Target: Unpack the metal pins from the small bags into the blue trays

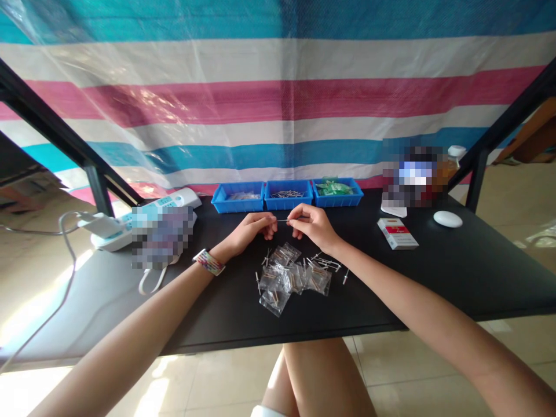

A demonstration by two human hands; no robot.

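On the surface (208,313), clear packets (294,280) and loose metal pins (325,263) lie nearer us than our left hand (255,226) and right hand (315,225), which both pinch a thin metal rod (282,220); just beyond the hands stand three blue bins (288,204)

A rod (282,220) spans from my left hand (254,227) to my right hand (313,226). Beyond them I have three bins (282,204) abreast. On their near side lie packets (292,281) and rivets (325,262). Left of my left hand: a power strip (171,201); right of my right: a carton (397,233).
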